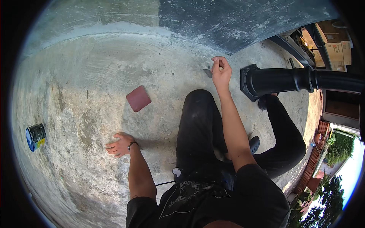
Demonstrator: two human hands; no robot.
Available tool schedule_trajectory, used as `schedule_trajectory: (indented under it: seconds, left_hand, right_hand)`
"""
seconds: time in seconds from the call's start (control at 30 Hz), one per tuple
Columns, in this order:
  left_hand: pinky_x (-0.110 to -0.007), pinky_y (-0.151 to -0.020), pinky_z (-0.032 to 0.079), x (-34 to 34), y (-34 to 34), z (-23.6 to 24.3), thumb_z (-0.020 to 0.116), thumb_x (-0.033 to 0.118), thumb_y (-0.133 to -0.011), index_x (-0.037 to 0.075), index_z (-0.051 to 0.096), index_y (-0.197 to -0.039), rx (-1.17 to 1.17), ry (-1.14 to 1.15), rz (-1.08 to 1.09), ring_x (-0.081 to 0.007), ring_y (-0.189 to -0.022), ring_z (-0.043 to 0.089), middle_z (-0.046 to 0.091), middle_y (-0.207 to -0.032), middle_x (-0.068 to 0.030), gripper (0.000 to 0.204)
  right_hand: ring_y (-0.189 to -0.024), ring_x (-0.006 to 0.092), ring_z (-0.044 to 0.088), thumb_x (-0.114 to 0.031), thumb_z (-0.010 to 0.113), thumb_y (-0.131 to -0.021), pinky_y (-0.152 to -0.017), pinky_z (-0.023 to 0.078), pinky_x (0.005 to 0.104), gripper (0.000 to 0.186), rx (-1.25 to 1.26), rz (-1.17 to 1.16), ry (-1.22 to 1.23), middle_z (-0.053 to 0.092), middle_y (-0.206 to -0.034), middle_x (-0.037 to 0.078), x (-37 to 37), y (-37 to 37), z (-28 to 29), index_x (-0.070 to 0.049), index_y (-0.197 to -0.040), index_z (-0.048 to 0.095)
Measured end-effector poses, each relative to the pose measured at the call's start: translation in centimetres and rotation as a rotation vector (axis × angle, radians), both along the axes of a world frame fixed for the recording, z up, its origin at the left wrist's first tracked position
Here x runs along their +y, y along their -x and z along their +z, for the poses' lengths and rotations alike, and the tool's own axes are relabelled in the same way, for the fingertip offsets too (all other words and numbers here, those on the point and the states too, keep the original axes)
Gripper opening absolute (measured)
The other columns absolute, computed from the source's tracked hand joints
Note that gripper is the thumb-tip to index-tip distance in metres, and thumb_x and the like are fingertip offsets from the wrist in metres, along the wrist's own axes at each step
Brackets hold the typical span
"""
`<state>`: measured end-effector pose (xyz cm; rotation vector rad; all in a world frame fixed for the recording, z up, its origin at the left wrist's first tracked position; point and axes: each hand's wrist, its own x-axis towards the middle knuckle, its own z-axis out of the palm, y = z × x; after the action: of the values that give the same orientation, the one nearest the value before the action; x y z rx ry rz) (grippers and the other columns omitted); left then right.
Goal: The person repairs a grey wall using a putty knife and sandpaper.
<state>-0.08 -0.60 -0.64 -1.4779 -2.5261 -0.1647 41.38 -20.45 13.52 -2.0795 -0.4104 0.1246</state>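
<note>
scraper in right hand, by wall edge

**Rough concrete, gloss-black metal, matt cloth**

We see a concrete floor, matt, rough and blotched with pale and dark stains. Our left hand lies flat on it, skin bare. Our right hand grips a scraper whose blade looks like dull grey metal. The red sanding sheet looks matt and gritty. The tin shows shiny metal. The black post is smooth and glossy. Our trousers are matt black cloth.
</note>
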Motion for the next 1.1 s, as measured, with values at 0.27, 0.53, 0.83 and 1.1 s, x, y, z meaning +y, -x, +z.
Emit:
schedule_trajectory:
  seconds: [0.27,0.53,0.83,1.1]
  left_hand:
    - [-0.057,-0.114,0.027,0.2,0.0,-0.2,0.039,0.056,-0.097,0.007,0.038,-0.151,0.037,-0.053,0.008,-0.0312,-0.147,0.031,0.036,-0.157,-0.0144,0.074]
    - [-0.056,-0.112,0.029,0.1,0.2,0.0,0.036,0.055,-0.098,0.008,0.038,-0.152,0.062,-0.01,0.01,-0.0298,-0.147,0.031,0.037,-0.157,-0.0146,0.072]
    - [-0.055,-0.112,0.029,0.3,0.6,0.2,0.036,0.054,-0.098,0.008,0.038,-0.152,0.075,-0.028,0.022,-0.0295,-0.148,0.031,0.037,-0.157,-0.0144,0.071]
    - [-0.056,-0.113,0.028,0.1,0.1,0.4,0.035,0.053,-0.098,0.007,0.037,-0.152,0.037,-0.018,0.017,-0.0299,-0.148,0.029,0.036,-0.158,-0.0147,0.071]
  right_hand:
    - [-0.072,0.0198,0.069,-0.019,0.056,-0.098,-0.069,0.052,0.0329,0.023,-0.101,-0.151,-0.143,0.071,-0.078,0.01,-2.0,0.0,0.2,-0.002,-0.095,0.071]
    - [-0.068,0.0228,0.069,-0.037,0.067,-0.091,-0.07,0.052,0.0362,0.037,0.442,0.023,0.538,0.071,-0.075,0.013,-6.3,-0.5,7.1,-0.005,-0.107,0.076]
    - [-0.115,0.0348,0.063,-0.031,0.066,-0.091,-0.1,0.049,0.0439,0.032,0.042,0.468,1.017,0.072,-0.114,0.015,-4.4,1.3,7.5,-0.013,-0.116,0.073]
    - [-0.108,0.0376,0.066,-0.03,0.066,-0.09,-0.095,0.051,0.046,0.029,-0.025,0.365,0.957,0.072,-0.11,0.018,-5.5,-1.4,9.2,-0.018,-0.115,0.075]
